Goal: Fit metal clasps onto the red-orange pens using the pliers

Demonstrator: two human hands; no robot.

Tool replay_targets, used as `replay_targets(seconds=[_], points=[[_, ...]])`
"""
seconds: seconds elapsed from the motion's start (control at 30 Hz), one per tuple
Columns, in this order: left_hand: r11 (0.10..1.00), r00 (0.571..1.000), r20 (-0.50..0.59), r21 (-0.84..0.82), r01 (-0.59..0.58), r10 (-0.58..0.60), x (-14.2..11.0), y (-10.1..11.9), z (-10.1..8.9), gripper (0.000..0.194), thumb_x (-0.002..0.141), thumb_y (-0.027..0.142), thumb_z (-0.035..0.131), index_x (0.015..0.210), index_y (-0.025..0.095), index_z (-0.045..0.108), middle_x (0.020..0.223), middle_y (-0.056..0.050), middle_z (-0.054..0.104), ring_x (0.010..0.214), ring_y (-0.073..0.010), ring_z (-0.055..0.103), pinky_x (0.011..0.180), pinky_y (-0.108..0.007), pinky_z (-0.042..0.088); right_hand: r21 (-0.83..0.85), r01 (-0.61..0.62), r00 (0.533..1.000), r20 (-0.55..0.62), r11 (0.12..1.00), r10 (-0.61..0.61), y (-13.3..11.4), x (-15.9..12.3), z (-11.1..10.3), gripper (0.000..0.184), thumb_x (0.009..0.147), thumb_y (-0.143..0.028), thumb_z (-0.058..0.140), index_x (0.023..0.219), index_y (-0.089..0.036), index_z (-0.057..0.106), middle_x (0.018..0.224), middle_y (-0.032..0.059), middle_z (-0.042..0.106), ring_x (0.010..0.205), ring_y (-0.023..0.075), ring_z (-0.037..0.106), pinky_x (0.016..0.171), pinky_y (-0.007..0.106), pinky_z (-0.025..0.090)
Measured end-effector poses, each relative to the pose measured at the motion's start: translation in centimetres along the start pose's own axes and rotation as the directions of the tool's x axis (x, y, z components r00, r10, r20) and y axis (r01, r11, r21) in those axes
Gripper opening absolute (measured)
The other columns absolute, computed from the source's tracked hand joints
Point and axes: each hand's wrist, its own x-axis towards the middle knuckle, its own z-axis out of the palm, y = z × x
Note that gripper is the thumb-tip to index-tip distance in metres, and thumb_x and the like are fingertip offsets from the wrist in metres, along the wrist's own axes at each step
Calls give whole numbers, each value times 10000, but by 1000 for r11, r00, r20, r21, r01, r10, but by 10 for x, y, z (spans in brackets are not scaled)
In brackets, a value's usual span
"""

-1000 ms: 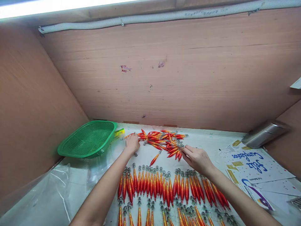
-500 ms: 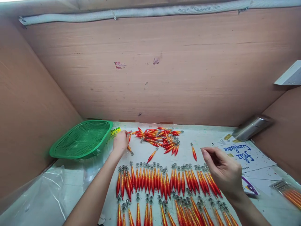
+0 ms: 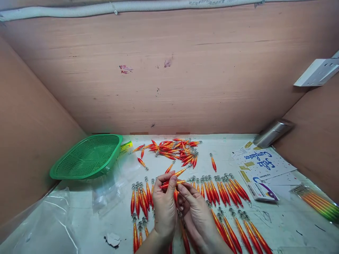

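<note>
My left hand [image 3: 164,203] is closed on a red and orange squid jig [image 3: 181,181], pinched between thumb and forefinger with its hook crown to the right. A second squid jig [image 3: 180,172] sticks out behind those fingers, apparently in the same hand. My right hand [image 3: 197,213] meets it from the right, thumb and fingertips closed at the hook end of the nearer jig. Below and around both hands, rows of squid jigs [image 3: 233,190] lie with hook crowns pointing away from me; my hands hide part of both rows. Beyond lies a loose heap of jigs [image 3: 169,150].
A green basket [image 3: 87,157] stands at the left, near clear plastic bags [image 3: 108,192]. On the right are printed cards [image 3: 267,164], a small box [image 3: 258,188], a metal cylinder [image 3: 274,133] and a bundle of packed jigs [image 3: 317,204]. Wooden panels [image 3: 159,88] enclose the table.
My left hand has come back from the heap's left side to the middle, with jigs in it. My right hand has moved left to meet it. The camera view has shifted slightly.
</note>
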Motion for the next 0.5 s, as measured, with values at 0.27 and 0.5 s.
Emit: replay_targets(seconds=[0.27, 0.5], points=[[893, 955, 59, -342, 292, -289, -17, 14, 5, 410, 466, 232, 961, 760, 184, 679, 703, -8, 750, 689, -153, 724, 713, -263, 594, 135, 120, 990, -88, 983, -109, -3, -17, 5, 352, 450, -335, 980, 700, -230, 755, 745, -16, 758, 724, 117, 682, 748, 243, 554], [729, 837, -25, -506, 461, -547, -29, 18, 7, 193, 726, -55, 710, 708, 136, 699, 671, -36, 744, 611, -119, 704, 615, -206, 588, 46, 235, 970, -68, 971, -232, -9, -17, -8, 252, 542, -258, 951, 724, -241, 777, 681, -55, 655, 614, 87, 566, 604, 204, 500]])
